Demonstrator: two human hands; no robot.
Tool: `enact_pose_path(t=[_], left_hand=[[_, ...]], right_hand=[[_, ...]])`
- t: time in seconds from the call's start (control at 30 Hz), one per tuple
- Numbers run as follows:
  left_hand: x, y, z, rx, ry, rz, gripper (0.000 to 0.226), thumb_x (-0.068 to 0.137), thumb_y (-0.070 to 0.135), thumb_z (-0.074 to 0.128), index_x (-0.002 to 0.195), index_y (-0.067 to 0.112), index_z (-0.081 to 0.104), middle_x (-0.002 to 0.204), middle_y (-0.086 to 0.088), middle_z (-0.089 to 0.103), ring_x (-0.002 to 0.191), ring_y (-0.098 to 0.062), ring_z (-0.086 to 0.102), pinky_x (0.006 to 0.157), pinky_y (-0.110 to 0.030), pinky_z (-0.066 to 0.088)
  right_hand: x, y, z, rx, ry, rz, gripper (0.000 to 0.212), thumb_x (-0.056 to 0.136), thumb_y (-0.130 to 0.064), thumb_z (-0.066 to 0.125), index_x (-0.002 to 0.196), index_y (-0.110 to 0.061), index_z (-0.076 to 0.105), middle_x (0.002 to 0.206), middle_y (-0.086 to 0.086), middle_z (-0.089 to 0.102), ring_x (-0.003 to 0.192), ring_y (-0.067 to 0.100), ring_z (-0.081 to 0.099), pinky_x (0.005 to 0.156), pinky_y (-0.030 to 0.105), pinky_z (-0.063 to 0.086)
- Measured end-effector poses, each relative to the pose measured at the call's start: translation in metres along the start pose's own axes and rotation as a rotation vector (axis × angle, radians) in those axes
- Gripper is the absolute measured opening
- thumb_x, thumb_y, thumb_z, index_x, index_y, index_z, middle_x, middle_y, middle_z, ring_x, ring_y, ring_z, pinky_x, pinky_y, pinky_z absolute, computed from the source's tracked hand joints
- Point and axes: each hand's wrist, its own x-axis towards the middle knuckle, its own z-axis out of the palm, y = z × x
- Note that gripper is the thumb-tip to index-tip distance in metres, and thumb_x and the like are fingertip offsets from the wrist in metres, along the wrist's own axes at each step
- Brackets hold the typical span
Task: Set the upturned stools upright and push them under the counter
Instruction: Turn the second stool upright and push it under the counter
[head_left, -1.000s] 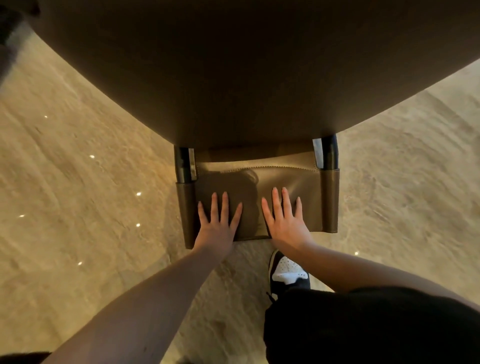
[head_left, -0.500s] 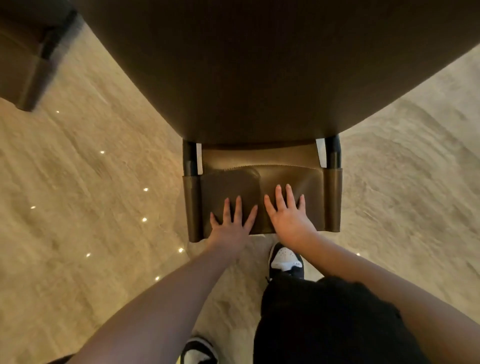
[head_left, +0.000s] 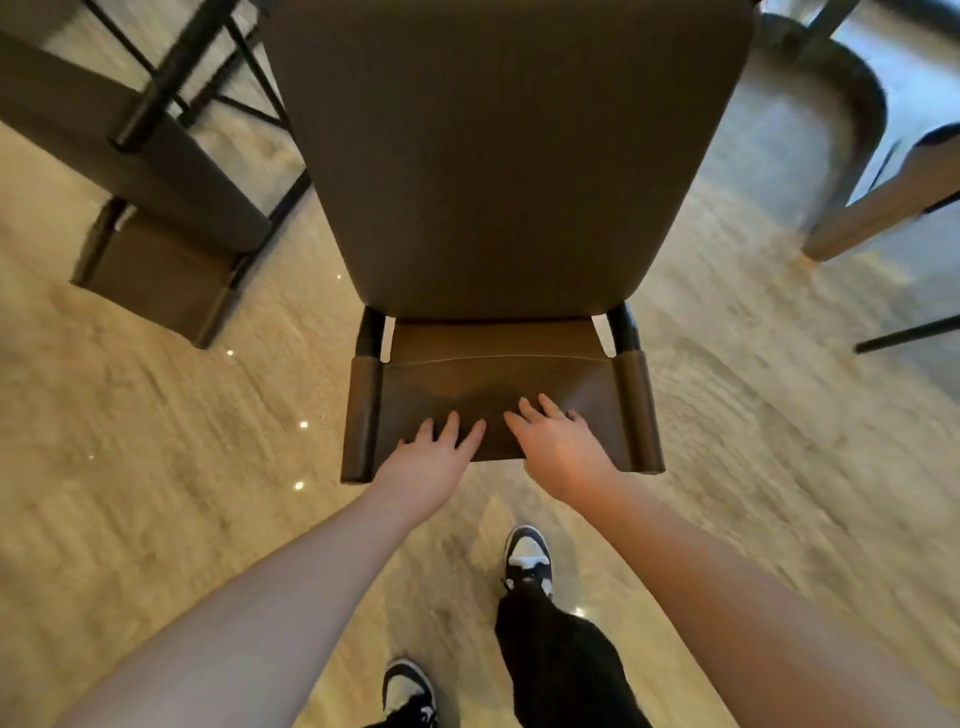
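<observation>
Both hands flat, fingers straight, nothing gripped: left hand (head_left: 434, 460) and right hand (head_left: 558, 447) press the stool (head_left: 498, 410) backrest. Since a second ago the view has pulled back; the seat (head_left: 498, 156) looks upright. Another stool (head_left: 156, 208) lies far left, likely still to do.

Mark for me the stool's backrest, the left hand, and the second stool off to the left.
stool's backrest (head_left: 498, 379), head view, bare leather above the hands.
left hand (head_left: 431, 462), head view, back of the hand.
second stool (head_left: 156, 265), head view, its backrest panel.
</observation>
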Motion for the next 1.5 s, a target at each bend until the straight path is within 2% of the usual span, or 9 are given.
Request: enact_pose_path(t=[0.2, 0.3, 0.47, 0.63, 0.87, 1.07, 1.2, 1.37, 1.5], left_hand=[[-0.027, -0.010, -0.141, 0.004, 0.011, -0.050, 0.098, 0.089, 0.011, 0.069, 0.157, 0.036, 0.004, 0.165, -0.007, 0.018, 0.146, -0.034, 0.031, 0.106, -0.048, 0.043], [-0.039, -0.019, -0.209, 0.024, 0.062, -0.081, 0.095, 0.088, 0.008, 0.071, 0.157, 0.033, 0.011, 0.161, -0.009, 0.030, 0.137, -0.031, 0.046, 0.100, -0.043, 0.049], [-0.058, -0.031, -0.306, 0.033, 0.078, -0.089, 0.076, 0.090, 0.003, 0.061, 0.154, 0.026, 0.027, 0.130, -0.007, 0.061, 0.104, -0.026, 0.066, 0.084, -0.039, 0.059], [-0.065, -0.050, -0.382, 0.066, 0.146, -0.052, 0.067, 0.091, 0.000, 0.052, 0.151, 0.022, 0.030, 0.105, -0.006, 0.063, 0.072, -0.020, 0.057, 0.060, -0.033, 0.048], [-0.045, -0.089, -0.449, 0.100, 0.330, 0.030, 0.052, 0.092, 0.005, 0.053, 0.139, 0.022, 0.039, 0.096, -0.002, 0.064, 0.075, -0.025, 0.065, 0.057, -0.035, 0.042], [-0.009, -0.128, -0.487, 0.058, 0.450, 0.114, 0.071, 0.092, 0.002, 0.054, 0.152, 0.025, 0.022, 0.127, -0.004, 0.058, 0.097, -0.025, 0.066, 0.067, -0.038, 0.052], [0.006, -0.152, -0.518, 0.088, 0.526, 0.158, 0.067, 0.097, 0.006, 0.047, 0.156, 0.022, 0.019, 0.137, -0.005, 0.052, 0.108, -0.024, 0.063, 0.073, -0.036, 0.054], [0.031, -0.188, -0.574, 0.058, 0.655, 0.129, 0.042, 0.106, 0.030, 0.036, 0.147, 0.023, 0.037, 0.114, 0.000, 0.067, 0.088, -0.024, 0.070, 0.065, -0.038, 0.057], [0.061, -0.212, -0.628, 0.079, 0.686, 0.216, 0.039, 0.104, 0.049, 0.034, 0.132, 0.025, 0.049, 0.101, 0.001, 0.072, 0.077, -0.031, 0.070, 0.059, -0.038, 0.049]], right_hand=[[-0.023, -0.003, -0.137, -0.013, 0.049, 0.042, 0.061, 0.096, -0.010, 0.052, 0.151, -0.019, 0.029, 0.159, 0.007, 0.028, 0.147, 0.030, 0.024, 0.110, 0.047, 0.034], [-0.025, -0.004, -0.203, -0.035, 0.110, 0.027, 0.053, 0.096, -0.009, 0.050, 0.147, -0.017, 0.037, 0.152, 0.007, 0.041, 0.141, 0.029, 0.036, 0.103, 0.045, 0.042], [-0.030, -0.003, -0.291, -0.087, 0.199, 0.008, 0.035, 0.096, -0.009, 0.047, 0.129, -0.014, 0.054, 0.128, 0.005, 0.060, 0.115, 0.026, 0.058, 0.087, 0.040, 0.051], [-0.021, 0.000, -0.362, -0.058, 0.225, 0.027, 0.026, 0.096, -0.013, 0.050, 0.121, -0.017, 0.058, 0.114, 0.004, 0.066, 0.100, 0.025, 0.065, 0.081, 0.039, 0.055], [-0.001, 0.011, -0.442, -0.121, 0.349, 0.014, 0.016, 0.102, -0.026, 0.043, 0.102, -0.020, 0.057, 0.088, 0.001, 0.067, 0.078, 0.026, 0.067, 0.057, 0.035, 0.044], [0.026, 0.032, -0.501, -0.183, 0.425, 0.003, 0.034, 0.102, -0.047, 0.037, 0.108, -0.019, 0.055, 0.093, 0.000, 0.067, 0.081, 0.026, 0.068, 0.057, 0.037, 0.046], [0.041, 0.043, -0.540, -0.118, 0.471, 0.060, 0.045, 0.098, -0.058, 0.035, 0.107, -0.021, 0.058, 0.094, -0.002, 0.069, 0.082, 0.023, 0.068, 0.057, 0.034, 0.046], [0.070, 0.053, -0.594, -0.067, 0.515, 0.125, 0.052, 0.093, -0.068, 0.029, 0.099, -0.025, 0.058, 0.084, -0.005, 0.066, 0.074, 0.020, 0.066, 0.053, 0.031, 0.039], [0.103, 0.072, -0.642, -0.039, 0.509, 0.139, 0.052, 0.093, -0.069, 0.030, 0.098, -0.027, 0.059, 0.082, -0.003, 0.068, 0.077, 0.022, 0.068, 0.057, 0.033, 0.048]])
